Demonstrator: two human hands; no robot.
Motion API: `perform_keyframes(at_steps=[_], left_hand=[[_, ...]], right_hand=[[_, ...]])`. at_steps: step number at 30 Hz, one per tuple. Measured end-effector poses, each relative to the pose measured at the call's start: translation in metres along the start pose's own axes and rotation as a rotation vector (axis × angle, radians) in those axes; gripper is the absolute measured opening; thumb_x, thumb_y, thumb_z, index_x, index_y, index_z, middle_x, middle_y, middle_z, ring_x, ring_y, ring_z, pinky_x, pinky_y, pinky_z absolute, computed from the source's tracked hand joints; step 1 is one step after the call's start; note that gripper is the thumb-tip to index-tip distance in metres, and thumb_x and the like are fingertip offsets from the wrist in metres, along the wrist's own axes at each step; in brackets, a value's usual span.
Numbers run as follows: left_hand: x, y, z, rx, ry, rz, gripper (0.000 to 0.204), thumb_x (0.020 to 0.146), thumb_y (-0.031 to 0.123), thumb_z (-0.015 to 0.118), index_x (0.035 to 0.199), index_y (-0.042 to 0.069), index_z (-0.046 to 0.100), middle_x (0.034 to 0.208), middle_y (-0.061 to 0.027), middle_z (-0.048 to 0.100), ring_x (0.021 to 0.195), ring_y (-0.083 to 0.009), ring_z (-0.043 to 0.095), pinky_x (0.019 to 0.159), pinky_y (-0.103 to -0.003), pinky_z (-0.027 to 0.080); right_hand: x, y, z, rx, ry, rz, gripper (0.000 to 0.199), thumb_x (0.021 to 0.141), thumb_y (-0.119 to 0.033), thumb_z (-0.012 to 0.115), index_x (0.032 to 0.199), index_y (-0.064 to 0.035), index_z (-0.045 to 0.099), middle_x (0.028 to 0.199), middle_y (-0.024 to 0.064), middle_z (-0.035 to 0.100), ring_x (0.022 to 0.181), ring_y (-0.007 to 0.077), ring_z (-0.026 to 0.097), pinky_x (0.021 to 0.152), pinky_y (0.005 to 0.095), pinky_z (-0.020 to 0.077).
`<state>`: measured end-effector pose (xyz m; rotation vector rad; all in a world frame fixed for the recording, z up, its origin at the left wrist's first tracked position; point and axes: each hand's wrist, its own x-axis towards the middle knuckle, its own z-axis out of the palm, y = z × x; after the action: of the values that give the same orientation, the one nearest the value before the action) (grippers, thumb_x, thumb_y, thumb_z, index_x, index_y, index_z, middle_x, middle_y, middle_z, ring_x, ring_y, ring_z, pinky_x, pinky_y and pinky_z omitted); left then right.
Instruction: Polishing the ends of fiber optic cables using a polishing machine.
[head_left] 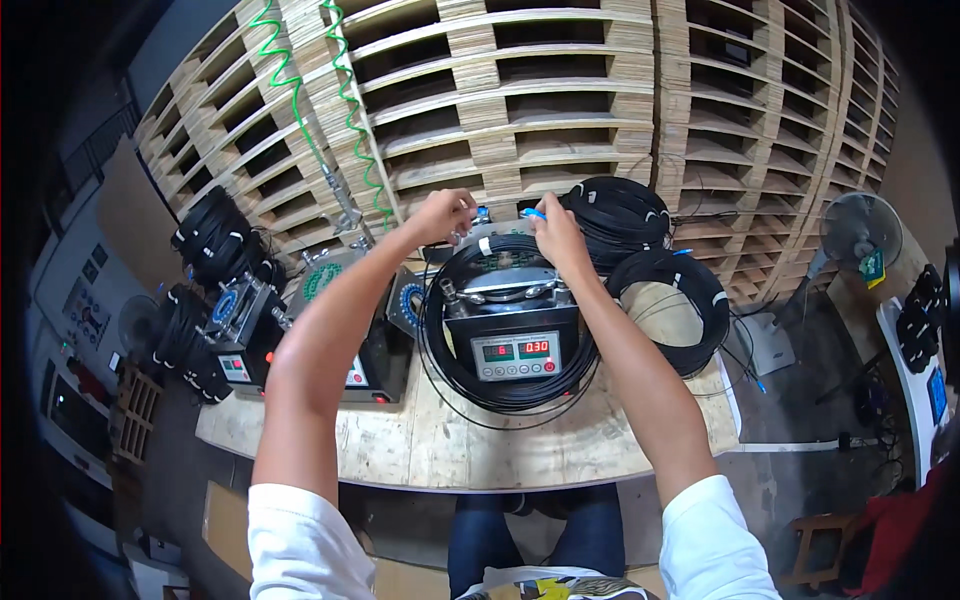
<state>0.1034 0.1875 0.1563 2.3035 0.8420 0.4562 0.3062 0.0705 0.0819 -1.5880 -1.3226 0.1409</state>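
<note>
Over the back of a black bench machine (457, 338) with a lit red display, both my hands are raised. My right hand (560, 240) pinches a small blue cable connector (532, 214). The fingers of my left hand (446, 214) are bent together beside a small blue piece (482, 215) at the machine's rear; what they hold, if anything, is too small to make out. A large coil of black cable (436, 345) loops around the machine, with a white tie at its top.
More black cable coils (622, 215) lie behind and to the right on the wooden bench (430, 440). Left are two similar machines (385, 345) (240, 335). Stacked pallets (560, 130) rise behind, with green coiled air hoses (345, 90). A fan (860, 228) stands far right.
</note>
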Motion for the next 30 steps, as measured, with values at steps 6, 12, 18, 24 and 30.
perform_keyframes(at_steps=[6,12,18,24,30], left_hand=[[-0.032,-0.006,0.03,-0.545,0.362,-0.023,0.031,0.101,0.033,0.057,0.119,0.008,0.062,0.073,0.0083,0.045,0.064,-0.0024,0.039,0.056,-0.019,0.032],[-0.045,-0.016,0.048,-0.873,0.385,0.121,0.027,0.102,0.028,0.045,0.093,0.008,0.059,0.073,0.0064,0.043,0.064,-0.0049,0.037,0.057,-0.022,0.029],[-0.05,-0.02,0.052,-0.875,0.357,0.172,0.03,0.102,0.027,0.04,0.088,0.006,0.056,0.073,0.0043,0.043,0.064,-0.0063,0.038,0.059,-0.023,0.03],[-0.048,-0.024,0.051,-0.879,0.36,0.171,0.03,0.102,0.026,0.039,0.088,0.006,0.056,0.073,0.0022,0.045,0.065,-0.0081,0.04,0.06,-0.024,0.033],[-0.045,-0.026,0.052,-0.903,0.37,0.167,0.027,0.1,0.026,0.041,0.088,0.007,0.056,0.073,0.0031,0.044,0.065,-0.0078,0.039,0.061,-0.025,0.033]], right_hand=[[-0.001,-0.004,-0.003,0.105,0.12,-0.139,0.016,0.09,-0.015,0.065,0.1,-0.002,0.061,0.095,0.0233,0.067,0.095,0.043,0.064,0.078,0.0478,0.0493],[-0.001,-0.009,0.001,0.232,0.164,-0.169,0.013,0.088,-0.007,0.066,0.097,0.0025,0.063,0.069,0.0058,0.057,0.062,0.0125,0.051,0.059,0.0288,0.0424],[-0.003,-0.003,-0.002,0.451,0.151,-0.177,0.012,0.087,-0.008,0.059,0.089,0.0032,0.063,0.068,0.002,0.056,0.059,0.0069,0.047,0.052,0.0272,0.0357],[-0.006,-0.009,-0.015,0.668,-0.011,-0.057,0.012,0.089,-0.012,0.045,0.082,-0.0073,0.053,0.063,-0.0052,0.042,0.052,0.0027,0.034,0.048,0.0206,0.024],[-0.007,-0.014,-0.02,0.803,-0.063,-0.027,0.01,0.089,-0.011,0.041,0.081,-0.0086,0.047,0.059,-0.0043,0.037,0.048,0.0042,0.028,0.044,0.0226,0.0202]])
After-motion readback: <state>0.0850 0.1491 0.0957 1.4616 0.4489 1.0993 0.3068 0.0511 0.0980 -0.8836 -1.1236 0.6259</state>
